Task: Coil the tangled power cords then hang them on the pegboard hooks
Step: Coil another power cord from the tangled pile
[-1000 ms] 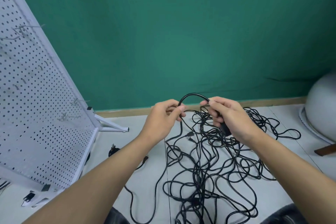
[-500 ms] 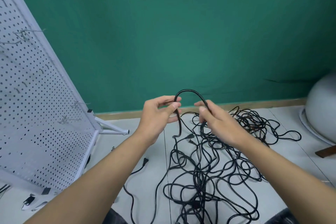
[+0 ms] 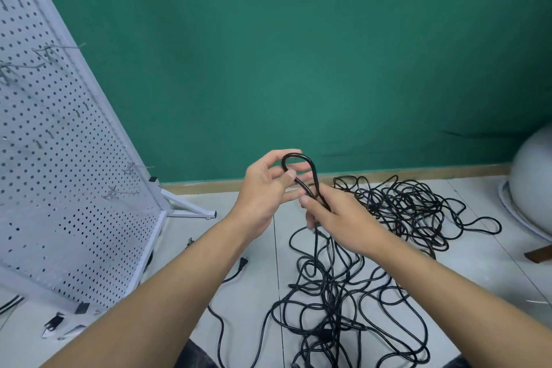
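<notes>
Now — left hand (image 3: 263, 188) pinches cord loop (image 3: 310, 163) | right hand (image 3: 343, 218) seemingly grips its base

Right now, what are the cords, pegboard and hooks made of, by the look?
cords: probably a black rubber or PVC jacket; slight sheen, bends into soft loops.
pegboard: likely painted sheet metal; matte white, evenly punched holes.
hooks: bare metal wire; thin, grey glint.
</notes>
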